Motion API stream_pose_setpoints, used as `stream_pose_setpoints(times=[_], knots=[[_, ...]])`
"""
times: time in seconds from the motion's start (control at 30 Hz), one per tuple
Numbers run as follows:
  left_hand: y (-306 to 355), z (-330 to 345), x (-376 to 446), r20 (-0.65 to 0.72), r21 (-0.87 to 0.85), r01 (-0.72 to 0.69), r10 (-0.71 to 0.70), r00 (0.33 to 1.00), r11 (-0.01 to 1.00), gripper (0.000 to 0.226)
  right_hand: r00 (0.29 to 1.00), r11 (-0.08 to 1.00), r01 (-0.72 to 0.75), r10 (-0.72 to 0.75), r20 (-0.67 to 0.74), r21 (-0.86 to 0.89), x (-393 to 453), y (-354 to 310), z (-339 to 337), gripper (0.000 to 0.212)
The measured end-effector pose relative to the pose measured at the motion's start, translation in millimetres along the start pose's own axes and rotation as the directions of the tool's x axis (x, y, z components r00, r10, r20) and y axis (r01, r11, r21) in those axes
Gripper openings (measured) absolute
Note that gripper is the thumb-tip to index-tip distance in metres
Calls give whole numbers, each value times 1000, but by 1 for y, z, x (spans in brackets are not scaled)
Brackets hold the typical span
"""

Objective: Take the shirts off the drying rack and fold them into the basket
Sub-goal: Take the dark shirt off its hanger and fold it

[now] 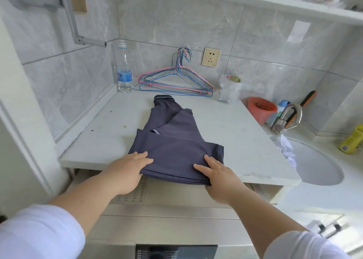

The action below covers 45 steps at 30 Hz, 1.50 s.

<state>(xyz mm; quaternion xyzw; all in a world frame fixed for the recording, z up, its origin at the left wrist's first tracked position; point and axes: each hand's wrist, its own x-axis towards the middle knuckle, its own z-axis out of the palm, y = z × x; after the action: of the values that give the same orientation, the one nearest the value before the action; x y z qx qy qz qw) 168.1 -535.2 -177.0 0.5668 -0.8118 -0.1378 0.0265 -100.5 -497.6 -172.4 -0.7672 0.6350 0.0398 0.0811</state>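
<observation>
While our left hand and right hand pinch the near fold of the navy shirt at the countertop edge, thumbs tucked underneath, it overhangs the washing machine; lifting unevenly could spill the folds open. We see no basket.

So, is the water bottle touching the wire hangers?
Apart. The head view shows a strip of wall and counter between the water bottle and the nearest end of the wire hangers.
</observation>
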Motion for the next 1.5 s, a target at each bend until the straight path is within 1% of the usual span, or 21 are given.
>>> stream_pose_setpoints(times=[0.1, 0.17, 0.23, 0.3, 0.43, 0.5, 0.57, 0.63, 0.73, 0.8, 0.87, 0.93, 1.0, 1.07, 1.13, 1.2, 1.27, 1.33, 1.4, 1.47, 1.5], knots=[[6, -17, -16, -34, -101, 33, -36, 999, 994, 26, 997, 987, -71, 66, 39, 146, -17, -4, -29, 45], [8, -35, -23, -62, -183, 20, -32, 998, 983, 10, 994, 975, -108, 103, 37, 194, -22, -1, -53, 26], [11, -53, -26, -108, -259, 6, -35, 994, 966, 8, 990, 945, -138, 143, 4, 295, -23, 5, -74, 16], [12, -71, -23, -160, -334, -2, -54, 986, 943, 11, 985, 921, -135, 165, -52, 364, -20, 10, -94, 11], [10, -94, 5, -227, -485, -7, -118, 967, 874, 9, 954, 937, -118, 199, -224, 329, 9, 15, -121, 14], [4, -96, 28, -242, -527, 14, -166, 956, 850, 15, 918, 931, -140, 250, -307, 337, 33, 17, -125, 15], [-4, -95, 52, -247, -566, 35, -210, 946, 824, 20, 883, 918, -154, 294, -365, 366, 58, 21, -123, 23], [-12, -93, 77, -232, -600, 64, -250, 940, 797, 19, 859, 908, -157, 320, -399, 389, 84, 24, -120, 23], [-27, -91, 113, -220, -633, 89, -289, 932, 769, 8, 830, 896, -187, 363, -423, 403, 121, 28, -115, 23], [-36, -91, 138, -216, -671, 107, -331, 919, 734, 14, 814, 891, -224, 394, -427, 395, 145, 28, -112, 26], [-44, -88, 157, -198, -674, 154, -377, 905, 723, 26, 816, 894, -287, 416, -401, 345, 163, 26, -108, 35], [-49, -81, 169, -101, -644, 262, -419, 902, 719, 50, 831, 896, -352, 432, -350, 269, 173, 24, -100, 47], [-52, -74, 171, 28, -661, 362, -460, 887, 657, 70, 849, 911, -342, 405, -339, 232, 174, 18, -88, 52], [-57, -66, 169, 129, -740, 395, -462, 878, 544, 78, 884, 941, -254, 320, -341, 223, 174, 9, -74, 53], [-59, -61, 163, 203, -816, 393, -426, 882, 423, 73, 933, 971, -162, 210, -294, 178, 172, -6, -61, 57], [-57, -59, 156, 250, -861, 385, -381, 890, 334, 52, 976, 987, -98, 120, -185, 124, 173, -20, -47, 59], [-53, -60, 149, 277, -882, 379, -343, 898, 280, 37, 995, 994, -85, 88, -46, 66, 177, -27, -36, 59], [-49, -59, 147, 279, -883, 369, -306, 910, 291, 28, 994, 994, -105, 104, 30, 31, 183, -25, -32, 60], [-43, -61, 146, 283, -872, 368, -280, 917, 323, 24, 991, 993, -118, 116, 70, 17, 189, -22, -33, 61], [-38, -59, 150, 296, -835, 387, -275, 915, 391, 32, 990, 993, -114, 112, 88, 19, 190, -23, -35, 60], [-35, -59, 150, 296, -801, 399, -284, 912, 447, 36, 991, 994, -110, 107, 79, 28, 189, -24, -35, 60]])
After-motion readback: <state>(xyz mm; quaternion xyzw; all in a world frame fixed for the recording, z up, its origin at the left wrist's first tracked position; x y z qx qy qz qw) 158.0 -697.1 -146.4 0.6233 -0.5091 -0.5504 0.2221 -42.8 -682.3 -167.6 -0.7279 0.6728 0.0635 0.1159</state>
